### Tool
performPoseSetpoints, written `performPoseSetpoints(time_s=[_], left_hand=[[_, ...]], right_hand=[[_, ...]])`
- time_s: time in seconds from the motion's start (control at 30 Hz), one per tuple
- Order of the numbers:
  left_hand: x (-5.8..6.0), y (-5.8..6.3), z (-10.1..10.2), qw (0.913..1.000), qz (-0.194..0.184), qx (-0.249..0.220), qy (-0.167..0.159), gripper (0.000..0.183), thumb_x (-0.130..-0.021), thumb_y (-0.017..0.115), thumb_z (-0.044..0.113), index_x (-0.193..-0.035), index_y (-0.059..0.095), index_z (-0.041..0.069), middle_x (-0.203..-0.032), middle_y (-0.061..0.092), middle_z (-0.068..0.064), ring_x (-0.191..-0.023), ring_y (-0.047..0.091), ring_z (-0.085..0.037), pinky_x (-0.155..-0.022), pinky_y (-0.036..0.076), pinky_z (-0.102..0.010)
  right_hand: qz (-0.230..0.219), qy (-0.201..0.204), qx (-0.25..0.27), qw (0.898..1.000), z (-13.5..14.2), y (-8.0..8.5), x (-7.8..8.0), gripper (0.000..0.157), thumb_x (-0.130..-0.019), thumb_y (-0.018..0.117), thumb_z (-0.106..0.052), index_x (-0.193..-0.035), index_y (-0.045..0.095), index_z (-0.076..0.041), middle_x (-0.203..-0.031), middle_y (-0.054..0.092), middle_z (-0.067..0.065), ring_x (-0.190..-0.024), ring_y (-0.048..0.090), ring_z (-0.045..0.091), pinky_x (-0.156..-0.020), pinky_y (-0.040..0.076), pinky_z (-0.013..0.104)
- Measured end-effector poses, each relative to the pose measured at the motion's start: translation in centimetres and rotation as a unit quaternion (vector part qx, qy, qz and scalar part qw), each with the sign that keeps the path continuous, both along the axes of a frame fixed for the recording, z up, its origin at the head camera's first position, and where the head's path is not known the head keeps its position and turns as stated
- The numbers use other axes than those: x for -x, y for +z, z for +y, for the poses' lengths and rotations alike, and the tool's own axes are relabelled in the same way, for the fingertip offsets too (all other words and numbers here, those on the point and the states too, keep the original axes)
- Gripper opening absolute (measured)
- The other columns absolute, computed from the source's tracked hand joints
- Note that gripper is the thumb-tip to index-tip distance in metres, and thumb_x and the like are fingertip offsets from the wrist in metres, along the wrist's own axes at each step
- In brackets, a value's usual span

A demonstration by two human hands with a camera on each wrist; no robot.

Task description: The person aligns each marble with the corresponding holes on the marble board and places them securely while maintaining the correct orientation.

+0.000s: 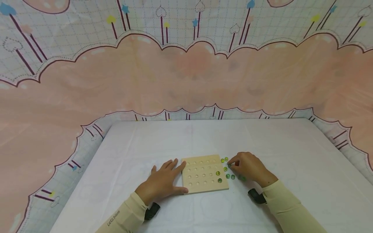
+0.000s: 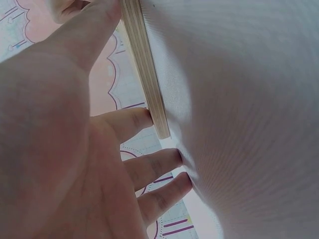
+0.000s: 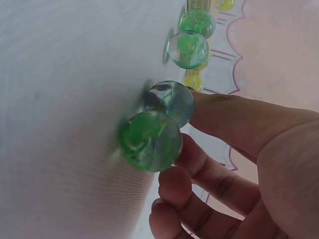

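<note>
A pale wooden board [image 1: 201,180] with rows of round hollows lies flat on the white cloth. My left hand [image 1: 163,181] spreads its fingers at the board's left side, thumb and index fingertip touching the edge. A yellow-green marble [image 1: 218,173] and a green marble [image 1: 220,180] sit in hollows at the right end. Beyond that end, my right hand [image 1: 250,165] pinches a small bluish-green marble [image 1: 229,165] between thumb and fingers, close over the cloth. In the right wrist view, a green marble [image 3: 152,142] and a bluish clear marble [image 3: 169,102] partly hide the thumb tip.
Loose yellow-green marbles [image 1: 222,160] lie beside the board's upper right corner. Several green marbles [image 1: 232,177] lie lower, between board and right hand. White cloth [image 1: 163,139] covers the table, with a patterned curtain [image 1: 186,77] behind it.
</note>
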State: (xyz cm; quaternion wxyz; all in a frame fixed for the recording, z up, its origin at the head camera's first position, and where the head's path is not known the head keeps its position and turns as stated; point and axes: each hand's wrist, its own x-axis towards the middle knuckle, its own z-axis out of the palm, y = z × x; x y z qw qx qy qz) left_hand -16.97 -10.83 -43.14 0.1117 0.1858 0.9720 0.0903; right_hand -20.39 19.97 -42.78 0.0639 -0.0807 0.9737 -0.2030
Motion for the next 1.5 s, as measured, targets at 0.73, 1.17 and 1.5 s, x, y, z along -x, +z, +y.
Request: performPoseSetpoints(time_s=[0.73, 1.17, 1.5], left_hand=[[-0.1, 0.2, -0.2, 0.9998, -0.016, -0.013, -0.005, 0.089, -0.073, 0.052, 0.073, -0.147, 0.019, 0.034, -0.154, 0.02, -0.002, -0.142, 0.017, -0.027, -0.101, 0.014, -0.072], [-0.2, 0.6, -0.2, 0.9997, -0.019, -0.011, -0.004, 0.089, -0.074, 0.054, 0.072, -0.147, 0.02, 0.033, -0.154, 0.02, -0.003, -0.141, 0.018, -0.027, -0.1, 0.014, -0.073], [-0.2, 0.2, -0.3, 0.9999, -0.01, -0.01, -0.008, 0.087, -0.075, 0.054, 0.07, -0.146, 0.021, 0.033, -0.153, 0.022, -0.003, -0.141, 0.02, -0.026, -0.099, 0.016, -0.073]], right_hand=[[0.051, 0.034, -0.011, 0.998, -0.9, 1.8, -0.7, 0.021, -0.077, 0.073, -0.016, -0.098, 0.073, -0.017, -0.074, 0.058, -0.006, -0.062, 0.047, 0.011, -0.051, 0.04, 0.023], [0.052, 0.056, -0.013, 0.997, -2.6, 1.7, -0.6, 0.018, -0.078, 0.073, -0.015, -0.096, 0.074, -0.017, -0.072, 0.057, -0.008, -0.063, 0.046, 0.01, -0.053, 0.039, 0.022], [0.047, 0.069, -0.012, 0.996, -3.9, 1.2, -0.2, 0.017, -0.078, 0.072, -0.018, -0.095, 0.074, -0.018, -0.072, 0.056, -0.008, -0.064, 0.047, 0.01, -0.055, 0.038, 0.023]])
